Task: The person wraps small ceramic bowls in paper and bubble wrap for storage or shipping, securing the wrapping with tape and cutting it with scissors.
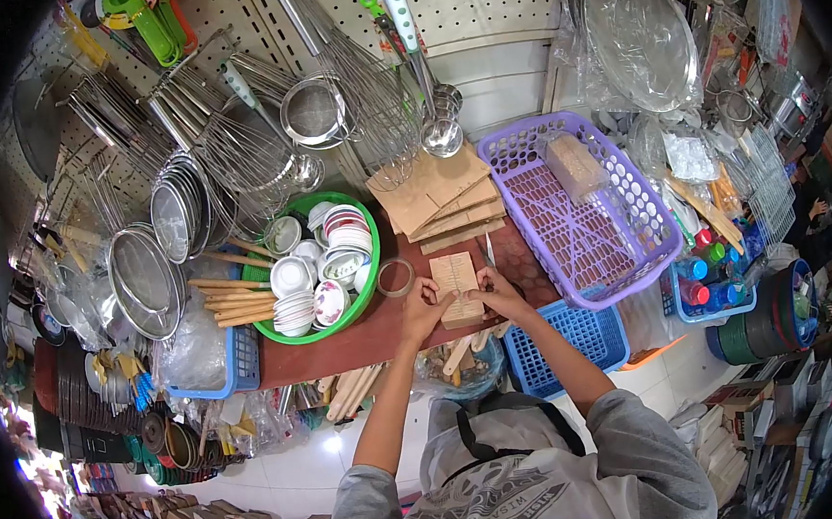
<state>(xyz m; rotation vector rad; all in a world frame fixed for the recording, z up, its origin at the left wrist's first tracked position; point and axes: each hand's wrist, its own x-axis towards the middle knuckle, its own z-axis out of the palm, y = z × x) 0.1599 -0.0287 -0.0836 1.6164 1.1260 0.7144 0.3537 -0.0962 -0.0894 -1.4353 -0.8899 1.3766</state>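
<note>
A small brown cardboard packet (455,274) stands on the red table between my hands. My left hand (423,309) grips its lower left side, the fingers bent in. On the right side, my right hand (501,295) holds its lower edge, thumb near the middle. A thin string or line seems to run down the packet's face. Left of it lies a roll of brown tape (396,277). Behind it sits a stack of flat brown paper pieces (435,191). Scissors (490,250), partly visible, lie just beyond my right hand.
A green basket (371,226) of small bowls is on the left. On the right stands a purple basket (588,299) with a wrapped block (575,166) in it, above a blue basket (566,341). Whisks (366,99) and ladles (441,134) hang overhead.
</note>
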